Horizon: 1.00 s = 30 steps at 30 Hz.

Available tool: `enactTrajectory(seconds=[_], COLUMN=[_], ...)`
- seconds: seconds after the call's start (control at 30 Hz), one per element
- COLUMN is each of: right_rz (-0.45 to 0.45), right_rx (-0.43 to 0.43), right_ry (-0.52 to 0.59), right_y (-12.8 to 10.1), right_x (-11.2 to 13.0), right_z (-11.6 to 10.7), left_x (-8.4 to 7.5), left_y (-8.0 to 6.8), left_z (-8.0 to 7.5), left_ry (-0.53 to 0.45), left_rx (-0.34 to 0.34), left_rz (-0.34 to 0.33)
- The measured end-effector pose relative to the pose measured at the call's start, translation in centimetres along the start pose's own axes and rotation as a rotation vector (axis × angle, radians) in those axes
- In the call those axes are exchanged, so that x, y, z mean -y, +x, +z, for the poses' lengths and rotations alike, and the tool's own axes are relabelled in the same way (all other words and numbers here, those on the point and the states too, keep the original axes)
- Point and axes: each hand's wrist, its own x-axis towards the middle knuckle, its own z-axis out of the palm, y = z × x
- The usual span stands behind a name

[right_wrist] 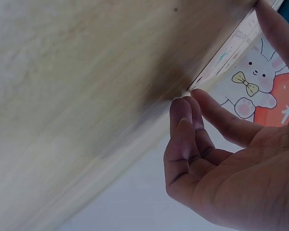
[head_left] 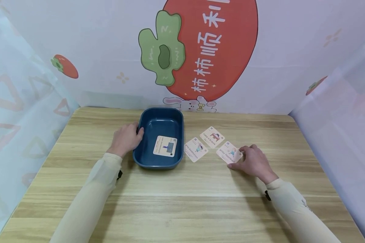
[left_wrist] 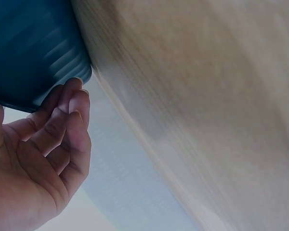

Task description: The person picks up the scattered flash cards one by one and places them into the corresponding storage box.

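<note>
Blue box point(head_left: 161, 126) stands against the gripping left hand point(head_left: 125, 139); right hand point(head_left: 254, 162) pinches a card point(head_left: 227, 152).

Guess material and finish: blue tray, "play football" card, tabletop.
Blue tray: likely molded plastic, fairly glossy; smooth rounded corners, bright highlights inside.
"Play football" card: probably printed cardstock, matte-looking; thin, flat, printed face. Can't tell if it's coated.
Tabletop: wood or wood-look laminate, soft sheen; streaked grain shows, but the look doesn't settle which.
</note>
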Motion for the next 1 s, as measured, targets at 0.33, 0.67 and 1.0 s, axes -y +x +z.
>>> enactTrajectory(seconds=[0.33,0.67,1.0], right_rz=[0.026,0.045,0.076], right_rx=[0.024,0.056,0.075], right_ry=[0.031,0.083,0.114], right_y=[0.4,0.9,1.0], right_x=[0.1,-0.2,-0.5], right_z=[-0.4,-0.8,-1.2], left_x=[0.0,0.0,0.0], left_y=[0.1,0.0,0.0], left_z=[-0.1,0.0,0.0], left_ry=[-0.005,-0.016,-0.013], left_rx=[-0.013,-0.014,-0.009], left_rz=[0.005,0.007,0.004])
